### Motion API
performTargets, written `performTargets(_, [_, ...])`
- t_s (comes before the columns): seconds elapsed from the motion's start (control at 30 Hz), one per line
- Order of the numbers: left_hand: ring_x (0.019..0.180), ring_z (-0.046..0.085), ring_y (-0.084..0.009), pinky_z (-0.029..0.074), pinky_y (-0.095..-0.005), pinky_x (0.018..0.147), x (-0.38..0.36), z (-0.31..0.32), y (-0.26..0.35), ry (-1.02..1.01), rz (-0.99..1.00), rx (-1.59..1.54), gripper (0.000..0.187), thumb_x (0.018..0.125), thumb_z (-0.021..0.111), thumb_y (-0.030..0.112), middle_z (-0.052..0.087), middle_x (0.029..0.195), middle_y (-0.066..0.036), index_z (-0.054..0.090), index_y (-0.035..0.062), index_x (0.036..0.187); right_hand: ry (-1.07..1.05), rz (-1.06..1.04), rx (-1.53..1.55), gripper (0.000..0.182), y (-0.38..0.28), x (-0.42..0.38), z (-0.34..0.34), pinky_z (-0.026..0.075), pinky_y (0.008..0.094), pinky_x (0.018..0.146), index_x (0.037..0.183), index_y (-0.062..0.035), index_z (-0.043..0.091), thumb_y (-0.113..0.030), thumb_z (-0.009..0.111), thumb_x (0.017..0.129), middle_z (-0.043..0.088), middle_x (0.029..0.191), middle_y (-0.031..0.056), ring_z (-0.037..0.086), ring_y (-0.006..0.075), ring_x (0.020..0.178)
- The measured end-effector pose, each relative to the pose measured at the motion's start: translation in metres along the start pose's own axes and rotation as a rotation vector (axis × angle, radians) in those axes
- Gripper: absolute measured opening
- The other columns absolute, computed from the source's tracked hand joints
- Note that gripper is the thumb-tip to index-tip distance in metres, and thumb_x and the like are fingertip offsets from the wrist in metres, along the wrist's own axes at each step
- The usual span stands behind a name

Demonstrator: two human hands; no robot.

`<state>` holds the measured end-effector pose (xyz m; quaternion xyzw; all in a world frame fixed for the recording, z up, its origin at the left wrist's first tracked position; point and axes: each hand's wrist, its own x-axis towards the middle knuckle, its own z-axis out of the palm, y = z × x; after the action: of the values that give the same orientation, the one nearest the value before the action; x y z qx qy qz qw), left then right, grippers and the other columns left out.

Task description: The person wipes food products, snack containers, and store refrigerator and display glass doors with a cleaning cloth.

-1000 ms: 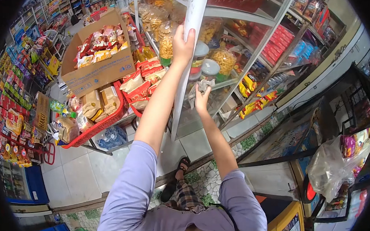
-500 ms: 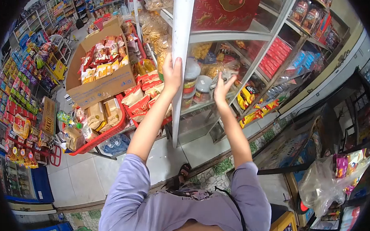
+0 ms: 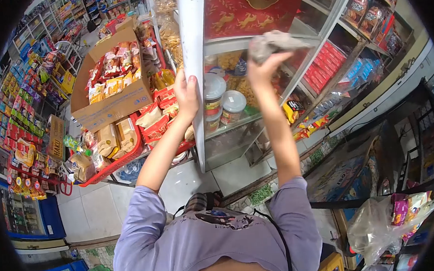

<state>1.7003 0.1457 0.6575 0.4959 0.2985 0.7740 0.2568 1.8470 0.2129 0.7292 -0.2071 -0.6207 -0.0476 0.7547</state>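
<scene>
My left hand (image 3: 187,95) grips the white upright frame (image 3: 193,52) of a glass display cabinet, thumb on the near side and the other fingers mostly hidden. A crumpled grey cloth (image 3: 277,42) is in my right hand (image 3: 264,69), held at the glass pane (image 3: 292,64), just below a red printed panel with gold figures (image 3: 249,14). Hand and cloth are slightly blurred. Behind the glass, lidded plastic tubs (image 3: 233,104) and bags of yellow snacks stand on the shelf.
An open cardboard box (image 3: 116,112) of packaged snacks stands left of the cabinet, above a red basket (image 3: 112,166) of packets. Shelves to the right hold red boxes (image 3: 324,64) and dark snack bags (image 3: 360,7). A clear plastic bag (image 3: 376,225) hangs at the lower right.
My right hand has moved up the glass with the cloth, from beside the tubs to the red panel's lower edge. My left hand stays on the frame. The view has shifted slightly.
</scene>
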Motion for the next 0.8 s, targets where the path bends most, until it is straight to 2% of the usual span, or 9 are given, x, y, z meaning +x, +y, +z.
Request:
performTargets(0.13, [0.065, 0.044, -0.0073, 0.037, -0.0199, 0.059, -0.002, 0.003, 0.009, -0.004, -0.045, -0.007, 0.023, 0.079, 0.042, 0.02, 0.049, 0.077, -0.003, 0.044, -0.0003, 0.089, -0.278, -0.365, -0.165, 0.048, -0.026, -0.04, 0.02, 0.03, 0.0397, 0.074, 0.09, -0.0087, 0.041, -0.028, 0.061, 0.051, 0.041, 0.087, 0.0104, 0.04, 0.0231, 0.084])
performTargets(0.33, [0.063, 0.046, -0.0087, 0.038, -0.0206, 0.057, 0.003, 0.001, 0.013, -0.039, 0.107, 0.086, 0.033, 0.078, 0.042, 0.031, 0.049, 0.076, -0.002, 0.045, 0.0009, 0.093, -0.777, -1.114, -0.132, 0.026, 0.029, -0.036, -0.027, 0.034, 0.0373, 0.065, 0.079, -0.0213, 0.044, -0.026, 0.055, 0.056, 0.047, 0.088, 0.0013, 0.048, 0.0167, 0.072])
performTargets(0.4, [0.059, 0.046, -0.0095, 0.037, -0.0202, 0.053, 0.003, -0.003, 0.011, -0.067, -0.001, 0.046, 0.033, 0.079, 0.041, 0.032, 0.048, 0.07, -0.004, 0.043, 0.001, 0.09, -0.719, -1.051, -0.221, 0.026, 0.063, -0.005, -0.053, 0.033, 0.0349, 0.064, 0.082, -0.0186, 0.043, -0.025, 0.053, 0.059, 0.046, 0.092, -0.0017, 0.046, 0.0138, 0.077])
performTargets(0.47, [0.056, 0.045, -0.0099, 0.036, -0.0203, 0.05, 0.002, 0.001, 0.013, -0.078, 0.01, 0.034, 0.031, 0.079, 0.04, 0.031, 0.046, 0.065, -0.004, 0.042, 0.0012, 0.086, -0.562, -0.626, -0.378, 0.028, 0.091, 0.025, -0.076, 0.032, 0.0388, 0.069, 0.087, -0.013, 0.044, -0.02, 0.054, 0.062, 0.046, 0.095, 0.0017, 0.046, 0.0186, 0.082])
performTargets(0.57, [0.055, 0.045, -0.0088, 0.037, -0.0201, 0.05, 0.001, 0.0, 0.013, -0.089, -0.002, -0.001, 0.027, 0.08, 0.041, 0.028, 0.047, 0.066, -0.004, 0.041, 0.0019, 0.087, -0.322, 0.357, 0.234, 0.031, 0.125, 0.04, -0.081, 0.029, 0.0432, 0.076, 0.092, -0.0035, 0.043, -0.013, 0.055, 0.064, 0.044, 0.099, 0.0111, 0.042, 0.0272, 0.09])
performTargets(0.63, [0.055, 0.045, -0.0079, 0.037, -0.0198, 0.05, 0.003, -0.002, 0.011, -0.096, 0.003, -0.028, 0.023, 0.08, 0.043, 0.024, 0.047, 0.067, -0.003, 0.04, 0.0026, 0.089, 0.381, -0.054, -0.798, 0.032, 0.136, 0.019, -0.077, 0.035, 0.0425, 0.072, 0.092, 0.0041, 0.043, -0.019, 0.054, 0.074, 0.04, 0.101, 0.0197, 0.045, 0.0297, 0.084])
performTargets(0.7, [0.055, 0.045, -0.0079, 0.037, -0.0199, 0.05, 0.003, -0.001, 0.011, -0.083, 0.021, -0.022, 0.024, 0.08, 0.043, 0.024, 0.048, 0.067, -0.003, 0.041, 0.002, 0.088, 0.354, 0.227, -0.479, 0.027, 0.138, -0.021, -0.075, 0.038, 0.0371, 0.075, 0.099, 0.0024, 0.037, -0.007, 0.048, 0.076, 0.04, 0.102, 0.0193, 0.044, 0.0272, 0.089])
performTargets(0.73, [0.056, 0.045, -0.0078, 0.037, -0.0198, 0.05, 0.002, -0.001, 0.011, -0.08, 0.016, -0.033, 0.025, 0.079, 0.043, 0.025, 0.047, 0.068, -0.003, 0.041, 0.0014, 0.088, 0.543, 0.588, 0.203, 0.033, 0.098, -0.032, -0.055, 0.037, 0.0372, 0.074, 0.105, 0.0001, 0.031, 0.003, 0.04, 0.073, 0.04, 0.1, 0.0147, 0.041, 0.0222, 0.089])
performTargets(0.8, [0.057, 0.045, -0.0078, 0.037, -0.0197, 0.051, 0.003, -0.004, 0.004, -0.071, 0.067, 0.014, 0.026, 0.079, 0.044, 0.025, 0.047, 0.069, -0.003, 0.041, 0.0009, 0.089, 0.549, 0.595, -0.086, 0.051, 0.115, -0.107, -0.047, 0.041, 0.0291, 0.071, 0.12, -0.0059, 0.019, 0.007, 0.035, 0.073, 0.037, 0.109, 0.0147, 0.041, 0.0186, 0.09])
